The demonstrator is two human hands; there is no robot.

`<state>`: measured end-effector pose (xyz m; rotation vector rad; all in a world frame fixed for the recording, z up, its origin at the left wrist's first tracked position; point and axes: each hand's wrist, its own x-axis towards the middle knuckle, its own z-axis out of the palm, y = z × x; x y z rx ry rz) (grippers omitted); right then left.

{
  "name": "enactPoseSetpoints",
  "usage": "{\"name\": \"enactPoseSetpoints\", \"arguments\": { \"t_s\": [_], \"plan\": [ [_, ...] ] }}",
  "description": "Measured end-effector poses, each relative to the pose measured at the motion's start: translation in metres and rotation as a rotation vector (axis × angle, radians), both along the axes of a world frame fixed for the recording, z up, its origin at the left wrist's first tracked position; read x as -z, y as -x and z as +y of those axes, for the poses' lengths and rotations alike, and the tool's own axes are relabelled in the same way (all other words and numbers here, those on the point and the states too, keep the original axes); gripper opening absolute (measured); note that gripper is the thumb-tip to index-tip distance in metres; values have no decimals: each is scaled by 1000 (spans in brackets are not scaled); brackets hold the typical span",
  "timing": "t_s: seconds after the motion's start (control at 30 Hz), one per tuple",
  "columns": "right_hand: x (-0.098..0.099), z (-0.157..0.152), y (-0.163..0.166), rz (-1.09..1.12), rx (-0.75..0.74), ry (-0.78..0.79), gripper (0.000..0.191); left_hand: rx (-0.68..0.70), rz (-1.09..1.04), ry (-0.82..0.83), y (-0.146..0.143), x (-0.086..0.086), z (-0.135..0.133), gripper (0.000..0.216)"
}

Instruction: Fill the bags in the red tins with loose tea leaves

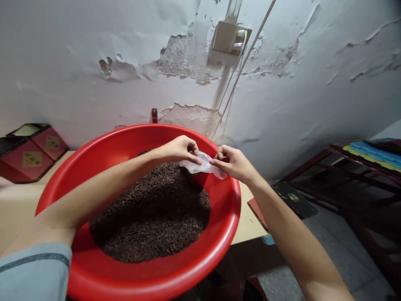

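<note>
A thin, clear plastic bag (203,164) is stretched between my two hands over the far right side of a large red basin (103,146). My left hand (181,149) pinches the bag's left side between thumb and fingers. On its right side, my right hand (233,162) pinches it the same way, near the basin's rim. Just beneath the bag sits a dark red box (198,179), mostly hidden by the bag and hands. Dark, loose tea leaves (150,217) fill the bottom of the basin.
Red boxes with gold labels (33,156) stand on the table (247,221) at the left. A peeling wall with a socket (231,38) and hanging cords rises behind. At right are a dark rack (313,188) and a black flat piece (294,198).
</note>
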<state>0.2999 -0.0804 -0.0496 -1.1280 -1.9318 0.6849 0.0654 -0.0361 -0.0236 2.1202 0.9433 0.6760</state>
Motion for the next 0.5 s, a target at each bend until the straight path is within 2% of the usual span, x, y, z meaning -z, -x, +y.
{"name": "enactPoseSetpoints", "arguments": {
  "t_s": [0.07,0.13,0.17,0.2,0.3,0.4,0.5],
  "plan": [
    [0,2,-4,-9,-35,-34,29,-126,-69,61,0,1,0,24],
    [0,1,-5,-158,-28,-165,14,-189,-49,-27,-1,3,1,20],
    [0,0,-4,-262,-3,-242,15,-182,-4,-126,-2,5,1,10],
    [0,-2,-3,-365,29,-311,18,-156,53,-243,-3,8,1,10],
    [2,-10,4,-570,107,-436,27,-92,210,-510,-5,17,2,40],
    [4,-16,11,-678,119,-496,33,-86,298,-576,-5,25,4,57],
    [1,-13,16,-786,239,-527,26,-42,315,-597,-5,26,6,66]
  ]
}}
